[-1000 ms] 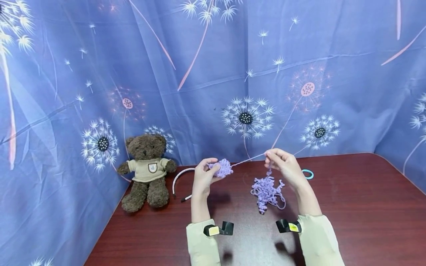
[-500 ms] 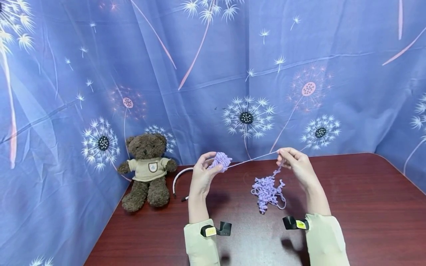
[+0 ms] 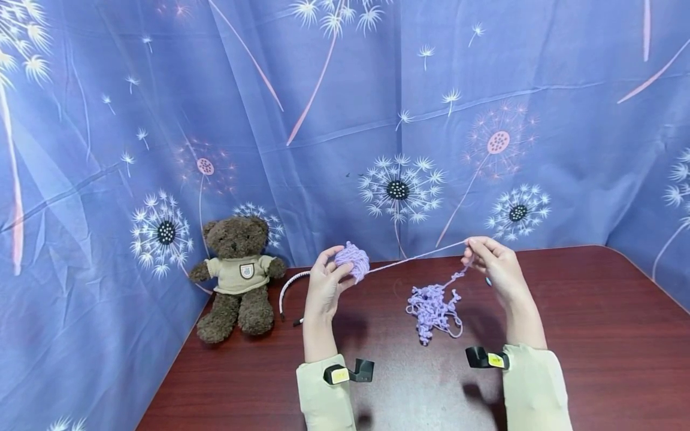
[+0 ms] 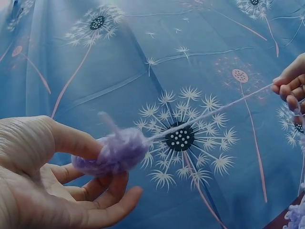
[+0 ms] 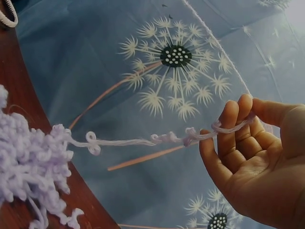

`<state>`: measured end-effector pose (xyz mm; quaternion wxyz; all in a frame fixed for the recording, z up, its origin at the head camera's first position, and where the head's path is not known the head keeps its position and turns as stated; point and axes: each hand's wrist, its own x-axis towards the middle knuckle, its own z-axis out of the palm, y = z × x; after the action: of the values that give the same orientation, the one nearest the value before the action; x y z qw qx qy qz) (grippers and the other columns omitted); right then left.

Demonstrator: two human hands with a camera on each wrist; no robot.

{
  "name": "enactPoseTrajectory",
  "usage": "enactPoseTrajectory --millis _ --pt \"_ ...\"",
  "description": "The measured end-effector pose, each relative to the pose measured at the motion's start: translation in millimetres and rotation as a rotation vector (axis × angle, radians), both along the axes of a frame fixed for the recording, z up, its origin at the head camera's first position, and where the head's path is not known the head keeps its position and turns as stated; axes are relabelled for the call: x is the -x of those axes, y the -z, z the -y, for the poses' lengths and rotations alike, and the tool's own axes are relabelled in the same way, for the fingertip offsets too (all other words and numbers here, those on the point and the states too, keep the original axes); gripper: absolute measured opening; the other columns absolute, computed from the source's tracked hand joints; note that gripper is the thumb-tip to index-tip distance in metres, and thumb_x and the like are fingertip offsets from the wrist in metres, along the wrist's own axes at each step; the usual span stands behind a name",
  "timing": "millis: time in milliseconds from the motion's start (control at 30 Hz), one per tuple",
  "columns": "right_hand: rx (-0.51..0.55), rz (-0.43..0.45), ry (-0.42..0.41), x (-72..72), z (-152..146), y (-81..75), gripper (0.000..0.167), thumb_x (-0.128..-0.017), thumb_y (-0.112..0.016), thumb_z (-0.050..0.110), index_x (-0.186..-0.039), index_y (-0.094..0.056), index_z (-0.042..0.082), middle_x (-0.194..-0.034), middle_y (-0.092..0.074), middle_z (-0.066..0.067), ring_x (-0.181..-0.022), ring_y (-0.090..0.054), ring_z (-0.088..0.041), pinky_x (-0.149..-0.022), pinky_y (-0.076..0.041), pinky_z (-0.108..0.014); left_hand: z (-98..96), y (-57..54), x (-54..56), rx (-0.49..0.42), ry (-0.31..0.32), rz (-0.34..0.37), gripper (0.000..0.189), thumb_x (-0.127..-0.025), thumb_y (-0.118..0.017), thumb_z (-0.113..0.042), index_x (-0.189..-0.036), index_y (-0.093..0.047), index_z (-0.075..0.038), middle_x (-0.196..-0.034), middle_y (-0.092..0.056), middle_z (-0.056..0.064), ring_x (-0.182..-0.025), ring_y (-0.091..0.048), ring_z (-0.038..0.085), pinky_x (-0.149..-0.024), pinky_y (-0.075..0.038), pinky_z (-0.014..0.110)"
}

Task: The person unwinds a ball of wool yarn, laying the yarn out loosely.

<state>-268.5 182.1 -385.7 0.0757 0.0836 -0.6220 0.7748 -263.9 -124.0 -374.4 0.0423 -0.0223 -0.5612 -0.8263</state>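
My left hand holds a small ball of lilac yarn between thumb and fingers, raised above the table. From the ball a taut strand runs up to the right. Thumb and fingertips of my right hand pinch that strand. Below the pinch, a kinked, curly length of the same yarn passes across the right fingers and down to a loose tangled heap on the table between the hands.
A brown teddy bear in a beige shirt sits at the table's left. Beside it lies a white headband, partly behind the left hand. A small turquoise ring is mostly hidden by the right hand. A blue dandelion-print curtain hangs behind the dark red table.
My right hand has moved right, drawing out a longer strand between the hands. The left hand has shifted slightly left and turned the ball. The heap stays in place.
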Motion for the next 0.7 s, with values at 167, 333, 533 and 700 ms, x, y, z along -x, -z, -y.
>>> enactPoseTrajectory --millis 167,333,533,700 --pt "0.027 0.014 0.032 -0.1 -7.8 2.4 0.017 -0.099 -0.056 0.019 -0.088 -0.069 0.023 -0.072 -0.065 0.011 -0.068 -0.065 -0.001 -0.07 -0.054 -0.014 3.0 -0.8 -0.9 -0.011 0.008 -0.01 0.041 -0.089 -0.051 0.01 -0.128 -0.047 -0.001 -0.091 -0.061 0.002 -0.065 -0.063 0.008 -0.062 -0.057 0.025" --pt "0.068 0.029 0.054 -0.8 -14.5 4.4 0.018 -0.099 -0.057 0.019 -0.088 -0.07 0.024 -0.071 -0.065 0.011 -0.066 -0.065 -0.001 -0.066 -0.052 -0.014 5.7 -1.4 -2.6 -0.033 0.024 -0.036 0.041 -0.091 -0.047 0.009 -0.129 -0.044 -0.007 -0.093 -0.062 0.001 -0.065 -0.063 0.008 -0.061 -0.057 0.025" --pt "0.069 0.025 0.067 -1.2 -16.0 5.2 0.017 -0.098 -0.058 0.02 -0.088 -0.07 0.024 -0.071 -0.065 0.011 -0.066 -0.064 -0.001 -0.065 -0.052 -0.014 5.1 -2.9 -3.6 -0.062 0.09 -0.136 0.048 -0.089 -0.042 0.013 -0.132 -0.04 -0.007 -0.112 -0.059 0.009 -0.079 -0.065 0.015 -0.068 -0.059 0.033" --pt "-0.006 0.056 0.04 2.1 -8.1 6.8 0.017 -0.099 -0.057 0.022 -0.087 -0.068 0.028 -0.075 -0.066 0.014 -0.071 -0.064 0.002 -0.07 -0.054 -0.013 0.7 -5.0 -5.2 -0.088 0.14 -0.177 0.047 -0.086 -0.037 0.015 -0.129 -0.042 -0.004 -0.126 -0.051 0.011 -0.1 -0.06 0.019 -0.073 -0.061 0.038"
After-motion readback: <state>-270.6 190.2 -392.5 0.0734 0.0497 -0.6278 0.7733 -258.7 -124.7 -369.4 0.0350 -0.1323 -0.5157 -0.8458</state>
